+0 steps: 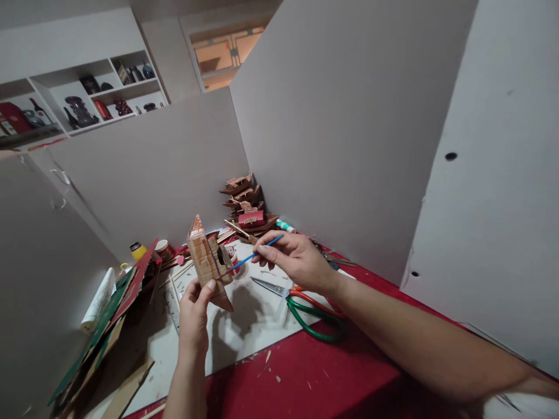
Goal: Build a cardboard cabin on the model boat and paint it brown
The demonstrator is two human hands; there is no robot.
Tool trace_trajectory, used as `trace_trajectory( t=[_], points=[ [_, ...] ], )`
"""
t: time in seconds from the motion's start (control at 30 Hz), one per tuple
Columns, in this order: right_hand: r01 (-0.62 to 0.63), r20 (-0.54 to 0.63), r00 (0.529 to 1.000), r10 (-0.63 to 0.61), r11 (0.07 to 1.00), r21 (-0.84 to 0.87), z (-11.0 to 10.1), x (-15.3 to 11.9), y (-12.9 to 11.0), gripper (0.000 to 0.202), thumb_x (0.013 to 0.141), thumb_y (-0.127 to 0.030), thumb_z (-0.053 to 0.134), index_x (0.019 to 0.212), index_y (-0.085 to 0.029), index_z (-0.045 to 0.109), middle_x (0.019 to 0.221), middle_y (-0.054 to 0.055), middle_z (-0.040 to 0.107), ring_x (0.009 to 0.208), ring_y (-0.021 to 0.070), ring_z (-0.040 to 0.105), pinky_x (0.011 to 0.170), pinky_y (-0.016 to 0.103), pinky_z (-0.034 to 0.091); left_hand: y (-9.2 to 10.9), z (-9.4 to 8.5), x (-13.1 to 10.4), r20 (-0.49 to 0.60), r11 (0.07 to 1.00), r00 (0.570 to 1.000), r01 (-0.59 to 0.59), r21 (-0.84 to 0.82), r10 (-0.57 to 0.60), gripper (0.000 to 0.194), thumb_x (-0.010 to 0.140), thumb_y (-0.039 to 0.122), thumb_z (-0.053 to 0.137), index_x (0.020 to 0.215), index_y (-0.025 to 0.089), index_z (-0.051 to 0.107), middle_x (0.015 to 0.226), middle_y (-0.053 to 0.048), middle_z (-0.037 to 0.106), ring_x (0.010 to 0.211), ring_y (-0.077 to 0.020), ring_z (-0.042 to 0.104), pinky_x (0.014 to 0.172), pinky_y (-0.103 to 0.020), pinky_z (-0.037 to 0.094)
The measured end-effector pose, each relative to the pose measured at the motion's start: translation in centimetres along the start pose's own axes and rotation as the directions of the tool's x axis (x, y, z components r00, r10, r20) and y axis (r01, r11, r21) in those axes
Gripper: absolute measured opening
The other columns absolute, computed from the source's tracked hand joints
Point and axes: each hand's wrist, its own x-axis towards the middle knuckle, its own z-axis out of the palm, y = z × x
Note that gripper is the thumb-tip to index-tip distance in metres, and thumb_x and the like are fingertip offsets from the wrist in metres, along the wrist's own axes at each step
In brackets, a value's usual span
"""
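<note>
My left hand (pixel 197 299) grips a small brown cardboard boat model (pixel 204 262) by its lower part, thumb on its side. The model is held up and tilted, with brown wet-looking streaks on its surface. Between the thumb and fingers of my right hand (pixel 283 255) is a thin blue brush (pixel 250 258), whose tip meets the model's side near my left thumb. Behind the brush stands a small red and white cup (pixel 234 262), partly hidden. Scissors (pixel 312 305) with green and orange handles lie below my right hand.
Stacked brown model boats (pixel 247 203) stand at the back corner. Cardboard sheets (pixel 109 331) and a white roll (pixel 98 299) lean at the left. A yellow bottle (pixel 138 251) stands behind. Grey panels (pixel 349 145) enclose the red table (pixel 279 378).
</note>
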Motion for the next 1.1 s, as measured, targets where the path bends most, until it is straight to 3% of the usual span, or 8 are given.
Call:
trace_trajectory(
  t=[0.3,0.53,0.87,0.97,1.1],
  points=[
    [0.181,-0.265,0.950,-0.168,0.983,0.026,-0.3,0.7,-0.3,0.016,0.082,-0.036,0.069,0.087,-0.021,0.069,0.076,0.001,0.071,0.064,0.0126,0.066,0.054,0.025,0.053,-0.1,0.3,-0.2,0.087,0.998,0.995,0.050,-0.029,-0.048,0.034,0.072,0.037,0.073,0.099,0.016,0.070,0.094,-0.007,0.072,0.095,-0.0224,0.063,0.088,-0.032,0.044],
    [0.148,-0.234,0.961,-0.148,0.989,-0.016,-0.6,0.9,0.3,0.019,0.083,-0.038,0.066,0.089,-0.020,0.068,0.077,0.003,0.071,0.070,0.0146,0.067,0.056,0.026,0.054,0.1,0.5,-0.5,0.101,0.998,0.994,0.037,-0.048,-0.032,0.034,0.072,0.035,0.073,0.100,0.016,0.071,0.098,-0.007,0.072,0.099,-0.0232,0.063,0.090,-0.032,0.043],
    [-0.011,0.043,0.999,0.012,1.000,-0.022,-1.1,0.4,0.1,0.021,0.084,-0.037,0.065,0.086,-0.016,0.067,0.072,0.004,0.072,0.062,0.0125,0.065,0.053,0.024,0.050,-0.2,0.2,0.1,-0.031,0.998,1.000,0.005,-0.063,-0.007,0.041,0.070,0.036,0.075,0.104,0.017,0.065,0.097,-0.006,0.071,0.092,-0.0196,0.063,0.088,-0.032,0.044],
    [0.018,0.009,1.000,-0.018,1.000,-0.020,-1.0,0.6,0.2,0.021,0.084,-0.037,0.065,0.085,-0.016,0.068,0.072,0.004,0.071,0.063,0.0124,0.065,0.054,0.024,0.051,0.0,0.4,-0.1,-0.045,0.999,0.999,-0.006,-0.047,0.003,0.041,0.068,0.037,0.076,0.102,0.018,0.063,0.095,-0.005,0.071,0.090,-0.0188,0.063,0.085,-0.031,0.045],
    [0.105,-0.131,0.986,-0.100,0.994,0.027,-1.0,1.0,0.4,0.019,0.082,-0.037,0.067,0.086,-0.018,0.069,0.076,0.003,0.072,0.069,0.0137,0.068,0.055,0.024,0.052,0.4,0.9,-0.5,-0.033,1.000,0.999,-0.014,-0.013,0.014,0.039,0.066,0.037,0.078,0.097,0.018,0.065,0.091,-0.004,0.071,0.088,-0.0196,0.063,0.082,-0.030,0.046]
  ],
)
